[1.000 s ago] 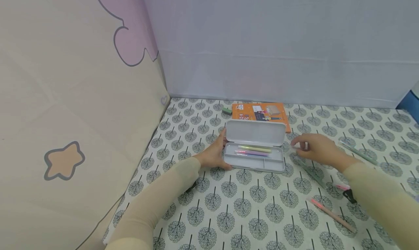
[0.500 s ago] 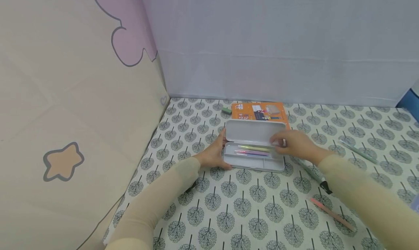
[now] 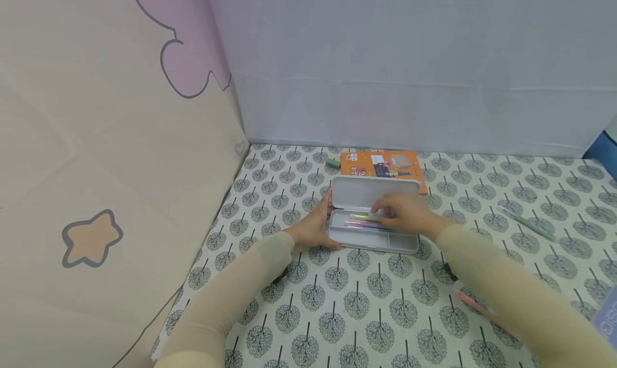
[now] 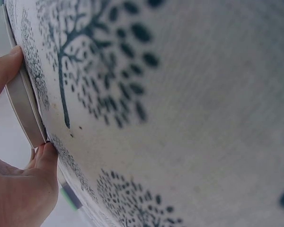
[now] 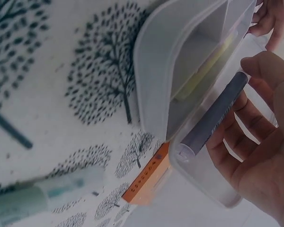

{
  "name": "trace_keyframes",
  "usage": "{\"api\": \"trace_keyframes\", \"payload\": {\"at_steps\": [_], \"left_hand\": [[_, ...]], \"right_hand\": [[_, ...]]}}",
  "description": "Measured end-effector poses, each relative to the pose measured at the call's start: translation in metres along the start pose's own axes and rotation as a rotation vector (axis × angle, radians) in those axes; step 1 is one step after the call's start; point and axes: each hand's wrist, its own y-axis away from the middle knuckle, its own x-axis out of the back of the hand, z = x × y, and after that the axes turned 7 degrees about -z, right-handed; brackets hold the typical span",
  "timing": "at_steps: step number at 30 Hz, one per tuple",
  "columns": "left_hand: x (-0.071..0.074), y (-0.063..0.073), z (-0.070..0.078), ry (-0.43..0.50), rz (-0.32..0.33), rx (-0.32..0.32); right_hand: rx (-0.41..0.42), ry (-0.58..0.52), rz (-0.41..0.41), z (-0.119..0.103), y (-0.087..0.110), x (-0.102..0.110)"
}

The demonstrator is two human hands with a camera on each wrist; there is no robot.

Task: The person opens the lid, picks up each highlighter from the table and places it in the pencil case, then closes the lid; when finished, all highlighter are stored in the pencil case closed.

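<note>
An open white pencil case lies on the table with its lid tipped back. My left hand grips its left end, thumb at the front edge and fingers at the back corner. Over the right part of the case is my right hand. Between thumb and fingers it pinches a dark grey pen with a clear end, seen in the right wrist view slanting across the lid side. A yellow pen and a purple pen lie in the rear compartment, partly covered by the right hand.
Behind the case lies an orange booklet, with a small green block left of it. A green pen lies far right. A pink pen lies partly under the right sleeve. A purple lettered item enters the right edge.
My right hand has moved left from beside the case to over its rear compartment, carrying the grey pen. The left hand stays on the case's left end.
</note>
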Motion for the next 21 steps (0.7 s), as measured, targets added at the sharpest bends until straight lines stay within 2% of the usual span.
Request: {"api": "trace_keyframes", "payload": {"at_steps": [10,21], "left_hand": [[0.000,-0.002,-0.001,-0.008,-0.001,-0.017],[0.001,-0.001,-0.001,-0.012,-0.006,-0.018]], "right_hand": [[0.030,-0.031,-0.012,-0.009,-0.017,-0.010],[-0.003,-0.013,-0.038,-0.014,-0.023,-0.014]]}}
